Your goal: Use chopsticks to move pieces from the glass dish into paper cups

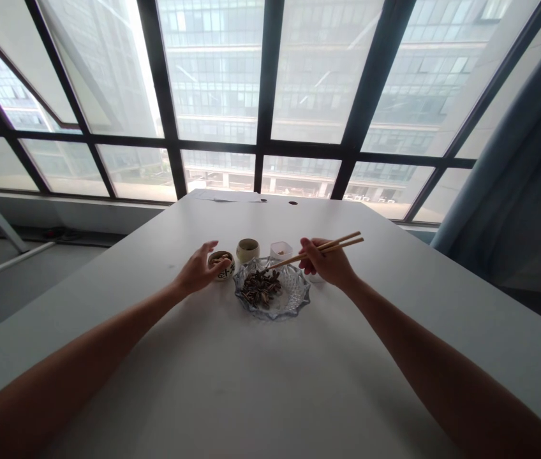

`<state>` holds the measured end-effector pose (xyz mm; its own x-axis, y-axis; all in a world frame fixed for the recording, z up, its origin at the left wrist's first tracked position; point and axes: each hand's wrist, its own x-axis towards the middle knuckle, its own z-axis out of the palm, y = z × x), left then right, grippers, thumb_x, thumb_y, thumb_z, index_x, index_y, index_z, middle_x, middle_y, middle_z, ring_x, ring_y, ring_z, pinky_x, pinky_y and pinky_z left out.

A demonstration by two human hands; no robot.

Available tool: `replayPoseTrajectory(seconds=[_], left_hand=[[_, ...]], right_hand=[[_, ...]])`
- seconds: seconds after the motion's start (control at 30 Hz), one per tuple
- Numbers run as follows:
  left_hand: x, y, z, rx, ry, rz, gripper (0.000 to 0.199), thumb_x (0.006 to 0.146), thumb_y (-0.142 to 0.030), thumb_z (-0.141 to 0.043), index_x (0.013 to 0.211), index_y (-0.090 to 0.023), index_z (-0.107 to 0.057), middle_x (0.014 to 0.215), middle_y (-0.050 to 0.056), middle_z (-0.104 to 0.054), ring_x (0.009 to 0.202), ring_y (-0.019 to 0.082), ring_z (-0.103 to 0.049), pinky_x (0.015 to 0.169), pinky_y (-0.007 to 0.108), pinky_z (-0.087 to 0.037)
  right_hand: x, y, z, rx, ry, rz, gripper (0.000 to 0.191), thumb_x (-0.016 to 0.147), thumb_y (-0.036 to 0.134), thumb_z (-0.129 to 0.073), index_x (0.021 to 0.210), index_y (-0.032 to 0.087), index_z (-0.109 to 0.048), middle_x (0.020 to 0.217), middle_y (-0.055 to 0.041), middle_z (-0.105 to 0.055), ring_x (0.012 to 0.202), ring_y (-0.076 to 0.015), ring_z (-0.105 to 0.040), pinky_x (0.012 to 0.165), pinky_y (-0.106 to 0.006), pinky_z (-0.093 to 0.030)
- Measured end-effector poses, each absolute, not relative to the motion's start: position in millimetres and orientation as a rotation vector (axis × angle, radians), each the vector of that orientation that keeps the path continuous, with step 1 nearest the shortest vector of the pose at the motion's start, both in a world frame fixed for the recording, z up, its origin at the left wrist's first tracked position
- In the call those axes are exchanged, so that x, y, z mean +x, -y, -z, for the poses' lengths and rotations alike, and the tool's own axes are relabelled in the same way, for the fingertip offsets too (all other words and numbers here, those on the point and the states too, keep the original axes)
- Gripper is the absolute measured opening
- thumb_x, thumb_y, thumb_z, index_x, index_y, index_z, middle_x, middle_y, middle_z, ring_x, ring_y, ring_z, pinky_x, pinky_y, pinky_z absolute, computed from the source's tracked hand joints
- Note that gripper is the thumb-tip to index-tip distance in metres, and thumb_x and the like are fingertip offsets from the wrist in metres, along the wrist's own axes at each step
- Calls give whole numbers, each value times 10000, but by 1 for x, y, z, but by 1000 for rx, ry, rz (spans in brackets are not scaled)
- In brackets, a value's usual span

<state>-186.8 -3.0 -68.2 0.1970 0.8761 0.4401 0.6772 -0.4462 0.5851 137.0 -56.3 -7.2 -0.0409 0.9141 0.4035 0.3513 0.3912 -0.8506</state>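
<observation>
A pair of wooden chopsticks [335, 245] is gripped in my right hand [324, 260], their tips reaching down to the left over a scalloped glass dish [294, 299]. Dark striped seeds, apparently sunflower seeds [259, 289], are heaped in the dish's left half. Beside the dish, my left hand [200, 269] rests with thumb and fingers apart around the near side of a small cup with dark markings [225, 273], which has light brown pieces inside. Behind the dish stand a pale yellowish cup [248, 249] and a small clear square container [281, 248] holding a small brownish piece.
Another small clear container [316, 278] is partly hidden under my right hand. Papers [225, 197] lie at the far end of the white table [251, 376], near two dark holes. Large windows stand beyond, and a grey-blue curtain [514, 185] hangs at right.
</observation>
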Motion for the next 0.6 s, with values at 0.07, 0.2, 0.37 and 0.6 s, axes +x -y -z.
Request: replayPoseTrajectory(seconds=[0.07, 0.2, 0.37, 0.6], left_hand=[[-191, 7, 79, 2114, -1452, -1089, 918, 767, -742, -596, 1434, -141, -403, 1421, 220, -554, 1291, 347, -566, 1037, 491, -487], [-189, 7, 86, 2057, -1428, -1012, 965, 729, -698, -680, 1458, -152, -363, 1346, 197, -621, 1209, 319, -629, 1046, 478, -481], [-187, 5, 86, 2075, -1457, -1027, 927, 705, -663, -725, 1426, -169, -418, 1285, 159, -661, 1172, 315, -647, 1024, 461, -499], [-185, 8, 84, 2071, -1454, -1024, 882, 718, -639, -726, 1406, -171, -435, 1270, 150, -666, 1160, 311, -647, 1014, 452, -506]], right_hand=[[141, 48, 12, -1147, 1451, -726, 618, 743, 771, -637, 657, 160, -621, 496, -65, -661, 354, -130, -568, 320, -216, -423], [148, 42, 17, -1169, 1280, -797, 594, 717, 734, -693, 659, 145, -635, 489, -80, -666, 332, -134, -562, 304, -219, -419], [138, 55, 13, -1088, 1304, -596, 566, 794, 725, -628, 691, 168, -636, 515, -65, -673, 367, -141, -580, 340, -237, -444], [99, 47, 13, -949, 1727, -271, 441, 937, 580, -551, 726, 203, -639, 635, -43, -716, 503, -148, -642, 518, -277, -542]])
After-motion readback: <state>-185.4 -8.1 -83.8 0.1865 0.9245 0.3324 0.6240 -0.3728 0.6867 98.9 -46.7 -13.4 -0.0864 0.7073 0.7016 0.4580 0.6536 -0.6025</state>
